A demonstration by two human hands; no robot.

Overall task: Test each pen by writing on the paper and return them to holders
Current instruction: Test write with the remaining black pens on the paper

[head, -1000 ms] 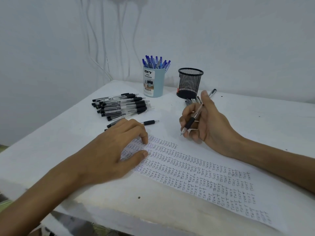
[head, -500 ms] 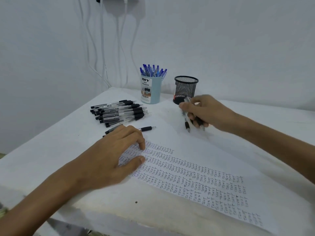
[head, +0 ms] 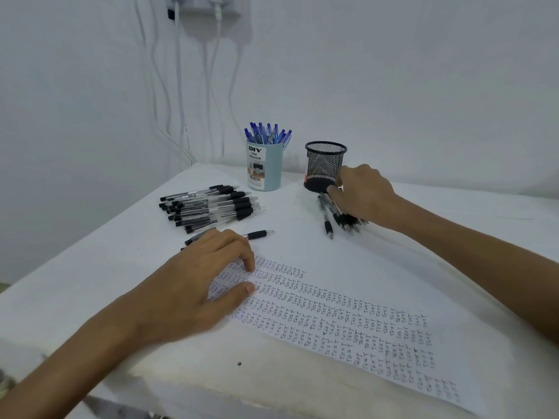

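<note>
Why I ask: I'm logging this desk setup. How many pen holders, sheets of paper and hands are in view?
Pen holders: 2, the blue cup and the black mesh cup
Sheets of paper: 1
Hands: 2, the left hand and the right hand
Total: 5

Light's soft and even with a cool bluish cast, pretty bright overall — the white wall (head: pixel 423 71) and table (head: pixel 90 282) nearly blend together. Shadows are faint: a soft one under the right hand (head: pixel 363 192) and forearm, another under the left hand (head: pixel 193 285). The wide lens bends the cables (head: pixel 178 86) far left. Writing on the paper (head: pixel 348 322) goes mushy near right — the near-left corner's smeared too.
</note>
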